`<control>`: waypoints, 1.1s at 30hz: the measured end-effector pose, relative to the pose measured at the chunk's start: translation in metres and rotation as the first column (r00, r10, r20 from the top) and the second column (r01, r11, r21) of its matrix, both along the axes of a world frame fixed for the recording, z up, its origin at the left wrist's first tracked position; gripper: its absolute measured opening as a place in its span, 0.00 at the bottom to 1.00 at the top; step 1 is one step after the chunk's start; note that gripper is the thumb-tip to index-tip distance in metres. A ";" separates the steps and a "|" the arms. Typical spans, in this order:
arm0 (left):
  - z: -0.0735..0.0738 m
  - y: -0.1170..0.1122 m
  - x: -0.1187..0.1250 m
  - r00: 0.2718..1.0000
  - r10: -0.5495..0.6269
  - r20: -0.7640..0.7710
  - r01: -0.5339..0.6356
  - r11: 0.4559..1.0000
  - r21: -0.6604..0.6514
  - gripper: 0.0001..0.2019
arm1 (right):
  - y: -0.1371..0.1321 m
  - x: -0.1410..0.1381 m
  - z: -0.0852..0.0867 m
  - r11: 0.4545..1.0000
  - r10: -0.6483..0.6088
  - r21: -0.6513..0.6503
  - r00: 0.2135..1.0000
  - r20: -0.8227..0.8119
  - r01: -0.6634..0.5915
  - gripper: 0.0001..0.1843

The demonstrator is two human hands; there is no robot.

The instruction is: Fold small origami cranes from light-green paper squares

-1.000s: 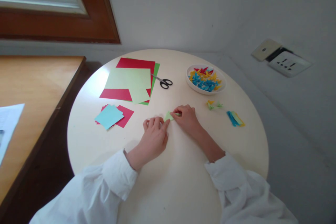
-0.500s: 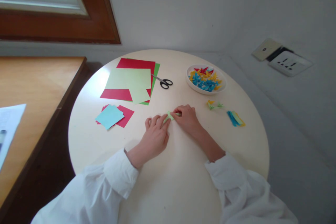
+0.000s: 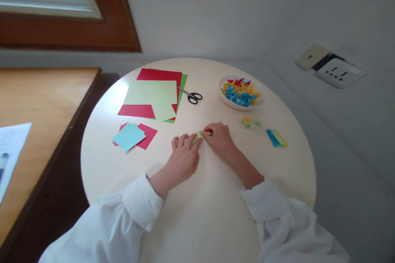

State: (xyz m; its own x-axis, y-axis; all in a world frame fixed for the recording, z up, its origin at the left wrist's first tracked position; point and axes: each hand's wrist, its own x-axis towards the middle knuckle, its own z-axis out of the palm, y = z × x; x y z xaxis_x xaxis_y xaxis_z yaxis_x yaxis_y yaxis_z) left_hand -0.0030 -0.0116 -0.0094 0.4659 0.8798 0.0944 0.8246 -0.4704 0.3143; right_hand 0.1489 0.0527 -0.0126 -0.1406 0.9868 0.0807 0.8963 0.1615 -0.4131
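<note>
A small light green paper piece [image 3: 199, 135] lies on the round cream table [image 3: 197, 213], pinched between both hands. My left hand [image 3: 183, 157] presses its fingertips on the paper's left edge, fingers curled. My right hand [image 3: 218, 137] pinches the paper's right side with fingers closed. Most of the paper is hidden under the fingers.
Large red, green and pale green sheets [image 3: 152, 95] lie at the back left, black scissors [image 3: 191, 96] beside them. Smaller blue and red squares [image 3: 131, 136] sit left. A white bowl [image 3: 240, 92] holds coloured folded pieces. Two folded pieces [image 3: 251, 122] and paper strips [image 3: 277, 138] lie right. A wooden desk [image 3: 37, 102] stands left.
My left hand slid slightly right and its fingers came onto the green paper, folding its left point inward. My right hand stayed in place.
</note>
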 end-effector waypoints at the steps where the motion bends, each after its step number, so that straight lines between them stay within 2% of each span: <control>1: 0.000 0.001 0.000 1.000 0.001 0.000 -0.001 1.000 0.007 0.22 | 0.000 0.000 0.001 1.000 -0.003 -0.008 1.000 0.004 0.003 0.08; 18: -0.002 0.008 0.005 1.000 -0.008 -0.025 0.009 0.999 0.039 0.23 | 0.000 -0.002 0.004 0.999 -0.016 -0.037 0.999 0.043 0.018 0.07; 24: 0.002 0.008 0.007 0.997 0.001 -0.072 0.002 0.999 0.042 0.22 | -0.001 -0.002 0.002 1.000 -0.010 -0.013 0.999 0.035 0.011 0.08; 28: 0.004 0.006 0.010 0.994 0.005 -0.111 0.002 0.998 0.060 0.22 | -0.005 0.000 -0.004 0.998 -0.027 0.065 1.000 0.017 0.025 0.04; 33: -0.001 0.006 0.010 0.991 0.022 -0.130 -0.009 0.995 0.096 0.21 | -0.009 0.007 -0.014 0.986 -0.039 0.164 0.999 0.003 0.038 0.05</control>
